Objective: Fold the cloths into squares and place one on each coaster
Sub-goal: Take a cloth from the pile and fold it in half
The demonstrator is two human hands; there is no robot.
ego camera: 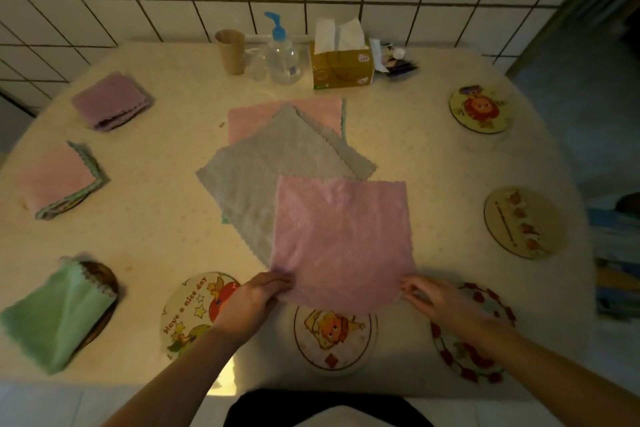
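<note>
At nine to seven o'clock I see three folded fleecy squares: lilac (110, 101), pink (57, 180) and mint (59, 314), each hiding most of a coaster. My left hand (251, 300) pinches the near-left corner of a flat pink cloth (341, 243) with zigzag edges; my right hand (441, 302) pinches its near-right corner. It overlaps a grey cloth (263, 180) at centre. Round printed coasters lie at six: "Have a nice day" (194, 314), a cartoon girl (334, 340), a red-bordered one (464, 354). Two more sit at three (523, 222) and two (479, 109).
</note>
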